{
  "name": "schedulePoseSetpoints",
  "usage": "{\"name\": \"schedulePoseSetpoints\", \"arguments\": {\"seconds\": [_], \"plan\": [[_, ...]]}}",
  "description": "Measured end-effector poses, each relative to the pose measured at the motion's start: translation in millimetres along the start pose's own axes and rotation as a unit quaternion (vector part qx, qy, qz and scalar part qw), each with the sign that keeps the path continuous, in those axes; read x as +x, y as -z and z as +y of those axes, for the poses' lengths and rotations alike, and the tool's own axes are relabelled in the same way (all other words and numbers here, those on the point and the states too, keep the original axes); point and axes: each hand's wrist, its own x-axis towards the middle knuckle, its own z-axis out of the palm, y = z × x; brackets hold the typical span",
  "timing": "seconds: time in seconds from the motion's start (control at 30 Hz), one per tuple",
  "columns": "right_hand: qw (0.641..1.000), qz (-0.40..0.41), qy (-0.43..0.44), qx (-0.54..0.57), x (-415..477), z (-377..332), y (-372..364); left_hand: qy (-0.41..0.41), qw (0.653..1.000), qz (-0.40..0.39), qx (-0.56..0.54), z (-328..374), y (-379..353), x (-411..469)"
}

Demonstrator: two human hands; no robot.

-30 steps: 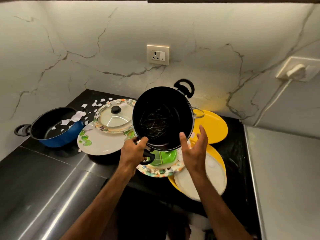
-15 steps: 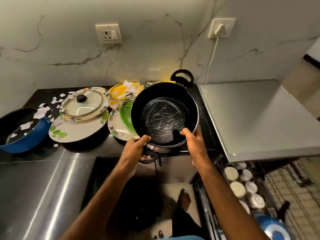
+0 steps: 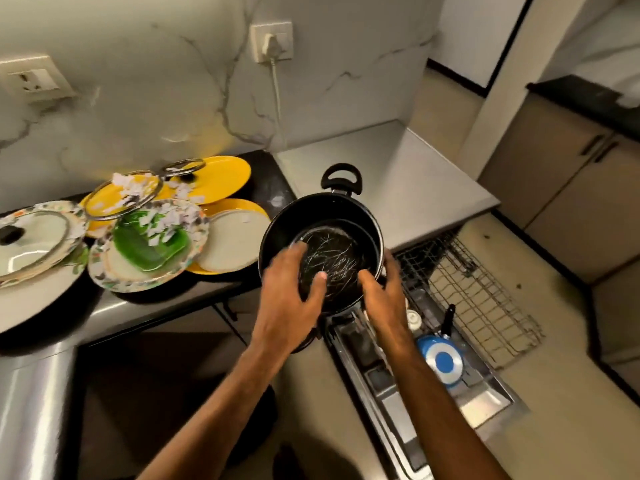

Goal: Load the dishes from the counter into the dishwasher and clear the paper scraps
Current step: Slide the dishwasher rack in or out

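Scratched black pot (image 3: 337,261) now nearer wire rack (image 3: 479,296), between left hand (image 3: 289,301), right hand (image 3: 384,296)

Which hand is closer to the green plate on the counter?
Left. The left hand holds the black pot on the side toward the green plate; the right hand holds its opposite side.

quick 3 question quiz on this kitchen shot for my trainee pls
1. What do the left hand and right hand hold?
2. True or false: the black pot already sits in the dishwasher rack.
3. Where do paper scraps lie? A on the green dish; B inside the pot; C in the rack.
Key: 1 the black pot; 2 false, it is held in the air, clear of the rack; 3 A.
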Motion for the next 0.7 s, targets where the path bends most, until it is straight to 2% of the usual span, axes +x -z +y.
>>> {"name": "schedulePoseSetpoints", "arguments": {"seconds": [0.07,0.1,0.17,0.3,0.43,0.5,0.57,0.63,0.7], "plan": [[0.999,0.006,0.024,-0.023,-6,6,16,0.017,0.985,-0.145,-0.092,24,-25,-4],[0.998,0.012,0.036,-0.04,-6,9,35,0.025,0.974,-0.199,-0.102,43,-46,-7],[0.994,0.027,0.065,-0.083,-7,17,76,0.026,0.968,-0.241,-0.068,88,-89,-15],[0.979,0.067,0.133,-0.139,-14,33,145,0.082,0.973,-0.21,-0.042,146,-161,-27],[0.978,0.012,0.123,-0.167,-17,43,194,0.164,0.96,-0.139,-0.182,158,-199,-37],[0.967,-0.035,0.156,-0.199,-17,45,216,0.205,0.925,-0.132,-0.291,157,-204,-41],[0.966,-0.079,0.166,-0.18,-14,46,241,0.234,0.868,-0.14,-0.415,155,-212,-46],[0.983,-0.089,0.121,-0.109,-9,49,261,0.242,0.833,-0.132,-0.48,155,-217,-49],[0.991,-0.076,0.052,-0.092,-4,56,275,0.26,0.82,-0.1,-0.501,157,-222,-50]]}}
